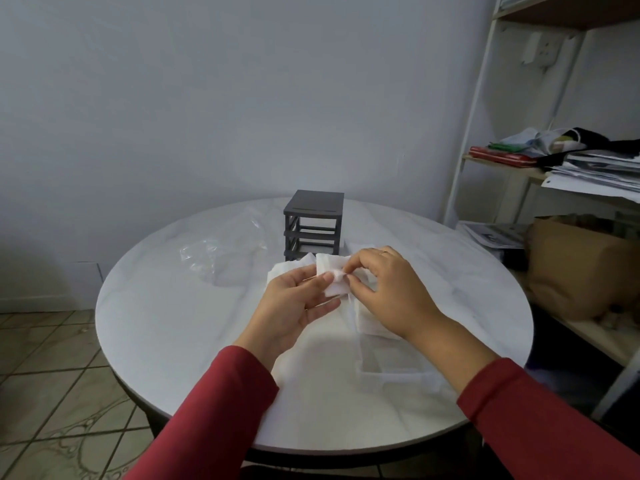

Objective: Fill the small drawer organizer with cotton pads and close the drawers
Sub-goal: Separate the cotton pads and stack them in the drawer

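Finding no readable text, label, brand, number or sign anywhere, with the printing on the papers [602,168] stacked on the shelf at three o'clock and on the sheet [495,235] lying below them showing too blurred to make out.

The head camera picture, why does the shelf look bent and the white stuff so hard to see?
Head view: the wide lens leans the shelf near the edge; soft dim light makes the cotton pads blend into the pale table; both hands, left and right, look slightly soft.
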